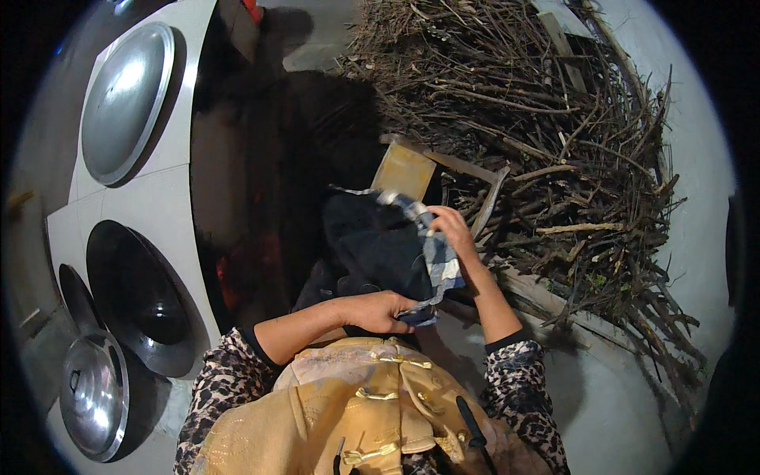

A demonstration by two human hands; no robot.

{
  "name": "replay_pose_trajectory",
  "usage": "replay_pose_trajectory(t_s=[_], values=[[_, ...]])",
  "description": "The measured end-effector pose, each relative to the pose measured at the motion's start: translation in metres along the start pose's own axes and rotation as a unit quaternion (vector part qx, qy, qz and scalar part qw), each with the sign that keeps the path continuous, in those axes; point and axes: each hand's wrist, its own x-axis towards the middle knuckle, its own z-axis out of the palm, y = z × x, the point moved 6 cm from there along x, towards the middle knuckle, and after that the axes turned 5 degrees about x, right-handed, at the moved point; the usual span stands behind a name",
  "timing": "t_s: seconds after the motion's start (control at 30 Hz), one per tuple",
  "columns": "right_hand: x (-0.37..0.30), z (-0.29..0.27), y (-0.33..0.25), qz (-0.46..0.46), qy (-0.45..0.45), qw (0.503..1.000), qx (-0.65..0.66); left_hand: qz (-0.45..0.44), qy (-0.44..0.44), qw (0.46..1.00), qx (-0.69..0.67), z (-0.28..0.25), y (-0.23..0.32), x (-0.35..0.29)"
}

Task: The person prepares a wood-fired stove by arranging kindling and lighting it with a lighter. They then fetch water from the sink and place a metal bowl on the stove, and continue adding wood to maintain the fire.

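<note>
A dark cloth (376, 237) with a blue-and-white checked edge hangs in front of my body, and I cannot tell what kind of garment or cloth it is. My left hand (380, 311) is closed on its near lower corner, close to my yellow jacket. Farther up and to the right, my right hand (453, 229) pinches the checked edge, fingers bent over it. Between the two hands the checked strip runs down the cloth's right side. A thin tie sticks out at the cloth's far left.
To the left stands a white-tiled stove (170, 202) with a large metal lid (127, 103), a black wok (131, 293) and a smaller shiny lid (93, 396). Piled sticks (538, 142) fill the right side. A yellowish wooden board (405, 170) lies just beyond the cloth.
</note>
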Motion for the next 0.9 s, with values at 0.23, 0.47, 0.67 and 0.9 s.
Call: replay_pose_trajectory(t_s=[0.23, 0.47, 0.67, 0.9], values=[[-0.017, -0.055, 0.006, 0.224, 0.111, 0.93, 0.269, -0.033, 0.063, 0.994, 0.078, 0.005, 0.004, -0.005], [-0.026, -0.1, -0.043, 0.288, -0.097, 0.926, 0.222, 0.023, 0.254, 0.891, 0.375, -0.078, 0.002, -0.028], [-0.009, -0.123, -0.043, 0.359, 0.053, 0.849, 0.385, -0.1, 0.579, 0.74, 0.328, -0.209, -0.015, -0.027], [0.001, -0.16, -0.035, 0.381, 0.183, 0.821, 0.384, -0.077, 0.541, 0.771, 0.327, -0.187, -0.035, -0.003]])
